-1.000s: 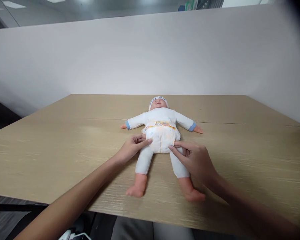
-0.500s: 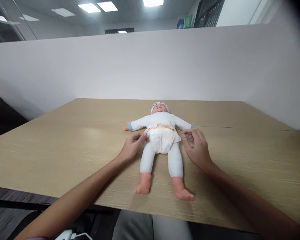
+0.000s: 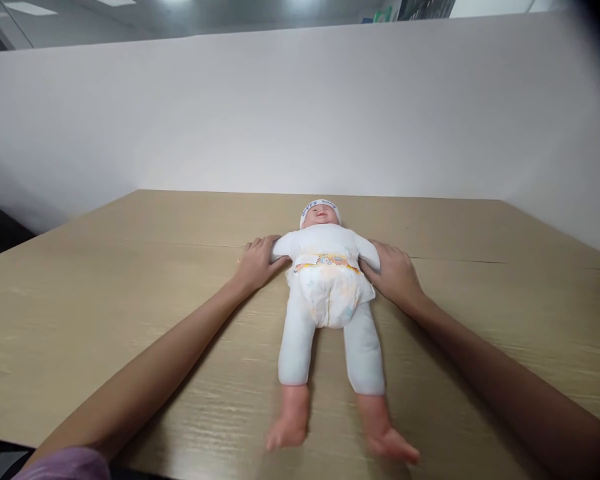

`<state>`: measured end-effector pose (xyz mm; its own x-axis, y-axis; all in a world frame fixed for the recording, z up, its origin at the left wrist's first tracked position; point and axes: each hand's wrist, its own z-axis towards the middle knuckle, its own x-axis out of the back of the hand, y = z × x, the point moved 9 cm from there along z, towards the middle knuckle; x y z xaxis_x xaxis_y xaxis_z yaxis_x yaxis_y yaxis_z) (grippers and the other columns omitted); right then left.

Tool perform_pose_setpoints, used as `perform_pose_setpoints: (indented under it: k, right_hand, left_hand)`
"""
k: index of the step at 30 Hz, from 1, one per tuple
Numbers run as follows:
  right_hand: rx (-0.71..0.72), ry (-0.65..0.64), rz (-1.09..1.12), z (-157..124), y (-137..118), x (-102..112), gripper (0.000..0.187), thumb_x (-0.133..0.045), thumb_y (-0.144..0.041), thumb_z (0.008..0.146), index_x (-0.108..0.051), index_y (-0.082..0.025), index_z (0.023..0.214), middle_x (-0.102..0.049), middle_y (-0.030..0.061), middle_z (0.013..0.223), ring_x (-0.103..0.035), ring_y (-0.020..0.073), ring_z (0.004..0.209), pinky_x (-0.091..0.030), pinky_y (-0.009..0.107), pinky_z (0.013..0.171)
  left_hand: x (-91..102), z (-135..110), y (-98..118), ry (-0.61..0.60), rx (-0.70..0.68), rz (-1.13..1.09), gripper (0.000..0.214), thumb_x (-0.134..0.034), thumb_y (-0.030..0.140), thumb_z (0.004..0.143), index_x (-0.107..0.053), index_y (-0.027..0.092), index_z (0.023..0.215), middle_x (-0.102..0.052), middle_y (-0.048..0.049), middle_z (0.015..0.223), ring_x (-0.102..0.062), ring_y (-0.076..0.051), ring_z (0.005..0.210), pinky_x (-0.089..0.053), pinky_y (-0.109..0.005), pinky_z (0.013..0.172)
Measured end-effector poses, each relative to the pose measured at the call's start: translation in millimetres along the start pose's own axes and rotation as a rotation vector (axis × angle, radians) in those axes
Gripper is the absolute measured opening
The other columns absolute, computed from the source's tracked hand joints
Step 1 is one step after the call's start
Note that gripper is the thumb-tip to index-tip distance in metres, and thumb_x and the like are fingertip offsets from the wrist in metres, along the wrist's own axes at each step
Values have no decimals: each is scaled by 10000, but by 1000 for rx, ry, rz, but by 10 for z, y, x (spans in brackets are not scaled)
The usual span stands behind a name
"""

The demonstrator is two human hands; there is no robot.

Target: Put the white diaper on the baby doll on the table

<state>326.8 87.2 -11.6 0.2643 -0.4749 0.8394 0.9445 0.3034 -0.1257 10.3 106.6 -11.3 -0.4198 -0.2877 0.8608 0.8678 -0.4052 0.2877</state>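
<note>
A baby doll [image 3: 325, 240] in a white cloth body suit lies on its back on the wooden table [image 3: 130, 293], its head away from me and its bare feet towards me. Round its hips sits a white diaper [image 3: 330, 293] with a patterned orange and yellow waistband. My left hand [image 3: 261, 263] is wrapped over the doll's arm on the left side, thumb along the near side. On the other side my right hand [image 3: 394, 270] closes round the other arm. Both doll hands are hidden under my fingers.
A white partition wall [image 3: 300, 120] rises behind the far table edge. Beyond its top, a green package [image 3: 383, 15] shows at the right. A purple sleeve [image 3: 67, 463] is at the lower left.
Both my hands have left the sides of the diaper and moved up to grasp the doll's arms. The view has tipped down and come closer, so the doll appears larger.
</note>
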Motion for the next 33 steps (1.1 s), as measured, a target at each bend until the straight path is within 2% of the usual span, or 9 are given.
perform_pose_setpoints:
  k: [4, 7, 11, 16, 19, 23, 27, 30, 33]
  right_hand:
    - [-33, -15, -4, -10, -101, 109, 368, -533, -412, 1004, -706, -160, 1209, -776, 132, 1058, -670, 291, 933, -404, 348, 795]
    - [-147, -57, -24, -25, -179, 221, 339, -529, -428, 1011, -740, -169, 1067, -782, 131, 982, -671, 257, 826, -351, 317, 684]
    - [-247, -128, 70, -206, -292, 450, 326, -539, -431, 997, -748, -196, 1085, -803, 123, 999, -684, 242, 784, -315, 301, 624]
    - [-237, -160, 339, -716, -384, 1001, 327, -626, -403, 903, -751, -210, 1136, -819, 77, 979, -702, 237, 783, -406, 272, 629]
    - [-189, -151, 480, -1098, -526, 1461, 343, -640, -347, 864, -736, -220, 1169, -814, 44, 963, -712, 227, 790, -466, 271, 655]
    - [-133, -162, 593, -1658, -773, 1986, 334, -647, -292, 863, -720, -230, 1183, -799, 28, 1002, -720, 223, 867, -519, 283, 727]
    - [-30, -208, 606, -2265, -1027, 2249, 366, -604, -215, 862, -708, -229, 1213, -776, 61, 1147, -709, 246, 1028, -538, 346, 885]
    - [43, -276, 585, -2747, -1251, 2224, 366, -602, -207, 862, -720, -238, 1208, -755, 82, 1219, -675, 273, 1140, -502, 399, 1006]
    - [35, -427, 531, -3170, -1466, 1904, 379, -599, -216, 883, -729, -282, 1233, -745, 75, 1233, -655, 281, 1143, -483, 403, 1008]
  left_hand:
    - [26, -43, 22, -16, 45, 0, 559, -555, 546, 993, -583, 149, 1386, -709, -167, 1277, -608, -357, 1172, -403, -465, 1046]
    - [105, -87, 102, -20, 126, -26, 501, -572, 491, 980, -596, 134, 1330, -720, -180, 1224, -629, -353, 1126, -436, -442, 985]
    - [483, -340, 410, -9, 241, -129, 379, -624, 459, 922, -597, 171, 1168, -737, -148, 1125, -665, -320, 997, -453, -369, 809]
    - [1248, -1174, 1130, -16, 281, -209, 418, -692, 542, 856, -506, 229, 1062, -719, -81, 1032, -680, -298, 877, -408, -321, 684]
    - [1504, -1868, 1557, -14, 333, -287, 421, -686, 519, 859, -454, 235, 1067, -695, -71, 942, -683, -310, 847, -415, -327, 679]
    - [1475, -2778, 1987, -33, 369, -439, 427, -686, 466, 851, -423, 239, 1098, -686, -74, 974, -694, -307, 860, -464, -348, 713]
    - [1246, -3634, 2238, -204, 297, -444, 394, -691, 308, 762, -478, 239, 1087, -683, -83, 1030, -691, -299, 923, -512, -377, 793]
    - [1048, -4180, 2261, -406, 293, -448, 447, -746, 359, 748, -580, 297, 1158, -702, -68, 1011, -703, -331, 981, -556, -413, 795]
    - [964, -4433, 2194, -513, 305, -435, 425, -753, 498, 849, -657, 375, 1243, -719, -53, 1032, -707, -332, 1042, -595, -444, 802]
